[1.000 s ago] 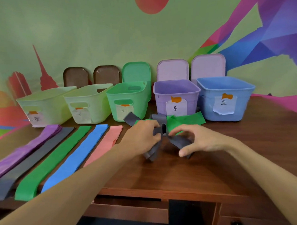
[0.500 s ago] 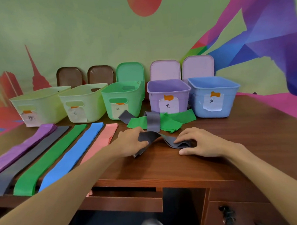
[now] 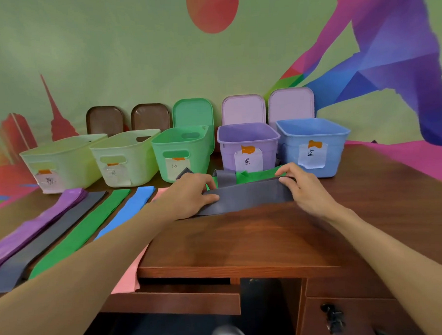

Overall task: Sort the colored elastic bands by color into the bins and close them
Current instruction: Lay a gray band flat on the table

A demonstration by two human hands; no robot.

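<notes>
A grey elastic band (image 3: pixel 244 196) lies folded flat across the desk between my hands. My left hand (image 3: pixel 190 194) pinches its left end and my right hand (image 3: pixel 301 186) pinches its right end. Behind it lies a crumpled green band (image 3: pixel 255 176) with another grey piece (image 3: pixel 224 178). At the back stand several open labelled bins: two pale green (image 3: pixel 62 159) (image 3: pixel 128 156), one green (image 3: pixel 181 148), one purple (image 3: pixel 248 140), one blue (image 3: pixel 312 138). Purple (image 3: pixel 35 226), grey (image 3: pixel 48 240), green (image 3: pixel 88 226), blue (image 3: pixel 130 209) and pink (image 3: pixel 129 272) bands lie in strips on the left.
Lids lean on the wall behind the bins: two brown (image 3: pixel 126 119), one green (image 3: pixel 193 112), two lilac (image 3: pixel 268 108). The wooden desk (image 3: pixel 243 242) has a drawer (image 3: pixel 182 298) slightly pulled out under its front edge. The pink band hangs over that edge.
The grey band was bunched and twisted between my hands; now it is pulled out straight and flat, with my hands moved apart to its two ends.
</notes>
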